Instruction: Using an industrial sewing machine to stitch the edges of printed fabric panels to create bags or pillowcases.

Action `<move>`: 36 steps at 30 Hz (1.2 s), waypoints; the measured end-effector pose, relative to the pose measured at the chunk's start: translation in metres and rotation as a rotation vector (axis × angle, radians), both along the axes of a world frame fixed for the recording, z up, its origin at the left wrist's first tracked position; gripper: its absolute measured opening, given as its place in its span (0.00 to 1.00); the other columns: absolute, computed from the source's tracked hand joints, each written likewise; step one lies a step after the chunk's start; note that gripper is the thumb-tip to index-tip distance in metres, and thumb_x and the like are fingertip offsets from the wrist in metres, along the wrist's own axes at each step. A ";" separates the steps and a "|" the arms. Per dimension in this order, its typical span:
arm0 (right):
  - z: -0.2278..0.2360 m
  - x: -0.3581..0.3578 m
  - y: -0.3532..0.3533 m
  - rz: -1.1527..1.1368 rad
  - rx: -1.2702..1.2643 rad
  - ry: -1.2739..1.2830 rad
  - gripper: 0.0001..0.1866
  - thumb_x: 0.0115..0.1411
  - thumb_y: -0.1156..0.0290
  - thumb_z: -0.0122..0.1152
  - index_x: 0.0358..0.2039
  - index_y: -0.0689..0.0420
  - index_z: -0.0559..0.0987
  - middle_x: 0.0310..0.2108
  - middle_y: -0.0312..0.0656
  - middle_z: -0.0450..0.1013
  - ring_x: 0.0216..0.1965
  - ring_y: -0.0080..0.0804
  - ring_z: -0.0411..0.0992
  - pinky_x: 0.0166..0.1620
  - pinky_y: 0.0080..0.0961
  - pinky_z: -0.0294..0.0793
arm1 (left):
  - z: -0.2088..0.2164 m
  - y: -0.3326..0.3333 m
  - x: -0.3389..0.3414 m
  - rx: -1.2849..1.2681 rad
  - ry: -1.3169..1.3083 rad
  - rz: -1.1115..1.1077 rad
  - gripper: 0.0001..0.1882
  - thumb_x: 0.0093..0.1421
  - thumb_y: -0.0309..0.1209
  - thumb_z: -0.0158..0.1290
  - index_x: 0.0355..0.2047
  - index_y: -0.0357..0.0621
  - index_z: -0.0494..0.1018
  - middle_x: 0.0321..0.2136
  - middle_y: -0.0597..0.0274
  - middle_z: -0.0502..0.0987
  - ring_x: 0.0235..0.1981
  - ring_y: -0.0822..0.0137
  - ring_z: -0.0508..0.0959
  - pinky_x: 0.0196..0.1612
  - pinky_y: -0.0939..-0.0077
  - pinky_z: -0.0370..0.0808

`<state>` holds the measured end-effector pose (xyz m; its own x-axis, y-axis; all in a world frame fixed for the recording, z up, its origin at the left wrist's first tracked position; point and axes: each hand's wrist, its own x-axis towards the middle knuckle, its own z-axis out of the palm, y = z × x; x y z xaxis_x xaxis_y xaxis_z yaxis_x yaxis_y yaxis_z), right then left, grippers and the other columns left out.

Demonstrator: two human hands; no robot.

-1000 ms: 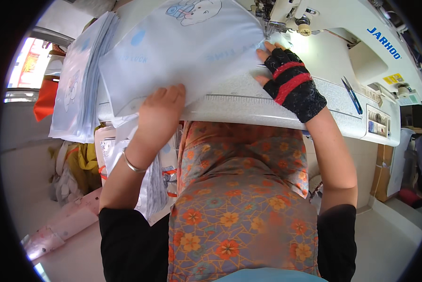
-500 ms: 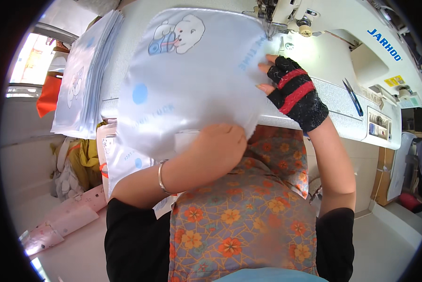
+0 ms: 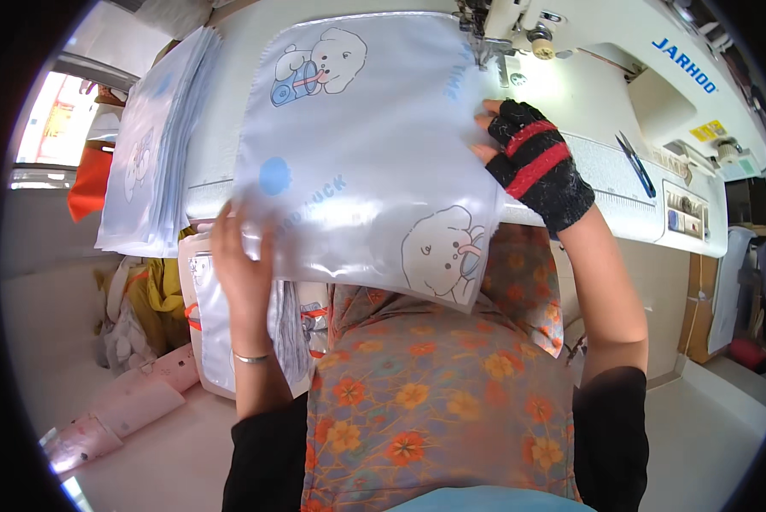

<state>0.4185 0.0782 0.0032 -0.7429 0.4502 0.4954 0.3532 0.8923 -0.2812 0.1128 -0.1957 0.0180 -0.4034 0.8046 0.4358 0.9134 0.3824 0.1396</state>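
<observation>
A glossy pale-blue printed fabric panel (image 3: 366,154) with cartoon puppies lies across the sewing machine bed, its lower edge hanging over the front toward my apron. My left hand (image 3: 244,260), bare with a bracelet at the wrist, is at the panel's left edge. Its fingers are spread and slightly blurred. On the panel's right edge, just in front of the needle area, rests my right hand (image 3: 532,162) in a black and red fingerless glove. Its fingertips stretch out over the cloth, thumb apart. The sewing machine's presser foot (image 3: 483,55) stands by the panel's upper right corner.
A stack of similar panels (image 3: 148,154) hangs over the table's left side. More folded fabric (image 3: 221,316) lies below it. Thread snips (image 3: 636,166) rest on the machine bed at right. A pink roll (image 3: 135,401) lies at lower left.
My left hand has moved from the panel's lower right to its left edge, its fingers now spread. The panel's lower part now lies flatter, showing a second puppy. My right hand has hardly moved.
</observation>
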 end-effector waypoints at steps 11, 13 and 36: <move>-0.005 -0.001 0.000 -0.009 0.056 0.011 0.18 0.53 0.68 0.67 0.44 0.60 0.78 0.44 0.47 0.75 0.46 0.46 0.73 0.50 0.37 0.73 | -0.045 -0.016 -0.039 0.378 -1.152 0.042 0.21 0.64 0.22 0.53 0.57 0.34 0.66 0.40 0.63 0.78 0.39 0.76 0.75 0.42 0.84 0.71; -0.004 -0.001 0.000 -0.014 0.061 0.018 0.18 0.53 0.68 0.67 0.44 0.60 0.78 0.44 0.46 0.76 0.46 0.45 0.73 0.50 0.37 0.74 | -0.034 -0.007 -0.037 0.258 -0.976 0.051 0.23 0.63 0.22 0.54 0.58 0.36 0.64 0.34 0.65 0.78 0.32 0.78 0.74 0.37 0.86 0.69; -0.003 -0.016 0.013 -0.024 0.067 -0.051 0.24 0.54 0.64 0.67 0.49 0.61 0.75 0.52 0.52 0.71 0.53 0.51 0.70 0.56 0.42 0.70 | -0.011 0.180 -0.113 0.020 -0.164 0.002 0.18 0.62 0.35 0.54 0.53 0.52 0.73 0.31 0.44 0.79 0.34 0.47 0.80 0.39 0.59 0.75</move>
